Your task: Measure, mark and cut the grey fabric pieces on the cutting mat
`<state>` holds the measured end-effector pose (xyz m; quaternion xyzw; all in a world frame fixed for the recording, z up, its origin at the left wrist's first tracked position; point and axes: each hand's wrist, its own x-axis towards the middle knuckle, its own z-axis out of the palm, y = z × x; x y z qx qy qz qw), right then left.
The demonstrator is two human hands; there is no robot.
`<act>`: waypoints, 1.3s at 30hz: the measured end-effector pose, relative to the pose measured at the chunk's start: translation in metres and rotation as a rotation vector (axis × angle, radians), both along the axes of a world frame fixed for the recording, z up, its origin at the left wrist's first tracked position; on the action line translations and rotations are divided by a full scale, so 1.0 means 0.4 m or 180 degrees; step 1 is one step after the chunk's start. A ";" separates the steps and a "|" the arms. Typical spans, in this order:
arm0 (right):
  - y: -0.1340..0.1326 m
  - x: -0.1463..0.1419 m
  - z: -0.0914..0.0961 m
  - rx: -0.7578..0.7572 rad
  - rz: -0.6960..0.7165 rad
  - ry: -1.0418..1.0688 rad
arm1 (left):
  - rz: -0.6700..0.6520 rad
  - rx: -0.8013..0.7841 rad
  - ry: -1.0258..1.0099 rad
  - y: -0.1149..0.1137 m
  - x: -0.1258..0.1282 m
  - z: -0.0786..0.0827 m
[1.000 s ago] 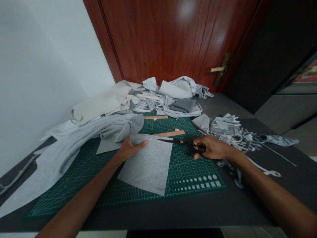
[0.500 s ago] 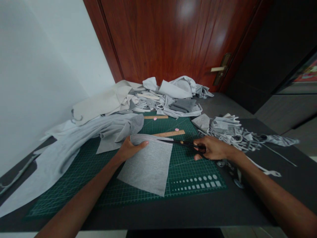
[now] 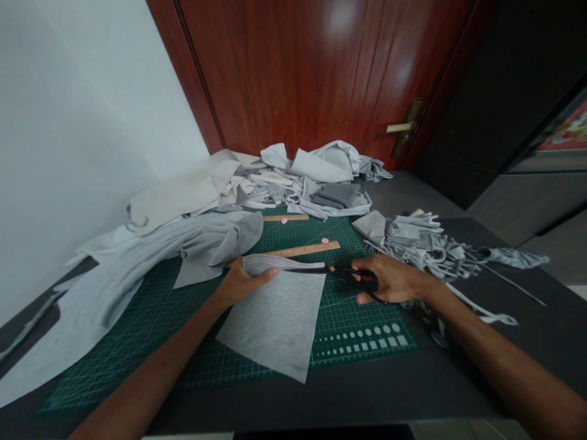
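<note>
A folded grey fabric square (image 3: 277, 321) lies on the green cutting mat (image 3: 358, 318). My left hand (image 3: 241, 282) pinches its far left corner, thumb laid on top. My right hand (image 3: 387, 279) is closed round the handles of black scissors (image 3: 342, 272). Their blades point left and reach into the fabric's far edge, where a thin strip lifts away from the sheet.
Two wooden rulers (image 3: 302, 249) lie on the mat beyond the fabric. A large grey cloth (image 3: 137, 263) spreads to the left. Piled fabric (image 3: 298, 180) sits by the wooden door, and cut strips (image 3: 431, 244) heap up on the right.
The scissors and my right hand have moved left along the fabric's far edge. The fabric has shifted slightly and the strip along that edge has lengthened.
</note>
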<state>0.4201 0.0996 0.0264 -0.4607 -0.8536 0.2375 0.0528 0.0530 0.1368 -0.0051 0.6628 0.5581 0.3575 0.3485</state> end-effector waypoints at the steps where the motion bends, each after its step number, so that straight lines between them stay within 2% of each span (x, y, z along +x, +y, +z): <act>1: -0.001 -0.001 0.001 0.0008 0.0017 -0.0003 | -0.0009 0.0010 -0.0010 -0.002 0.001 0.000; 5: -0.007 -0.003 0.001 0.0074 0.0063 -0.0027 | -0.0035 -0.0069 -0.0014 -0.010 0.009 0.005; 15: -0.017 -0.008 -0.001 0.0046 0.0097 0.0004 | 0.0226 -0.0092 0.0084 -0.022 0.022 0.011; 19: -0.017 -0.007 -0.005 0.0055 0.0100 0.0063 | 0.0113 -0.0083 0.0048 -0.024 0.023 0.011; 27: -0.016 -0.015 0.002 0.0105 0.0109 0.0036 | 0.0252 0.0005 0.0119 -0.018 0.008 -0.016; 29: -0.016 -0.016 0.003 0.0094 0.0111 0.0017 | 0.0167 0.0073 0.0066 -0.017 0.006 -0.017; 33: -0.016 -0.013 0.002 0.0086 0.0085 0.0000 | -0.0278 0.0171 -0.0102 -0.016 0.004 -0.015; 39: -0.017 -0.009 -0.004 0.0107 0.0117 0.0035 | -0.0345 0.0205 -0.0140 -0.011 -0.004 -0.024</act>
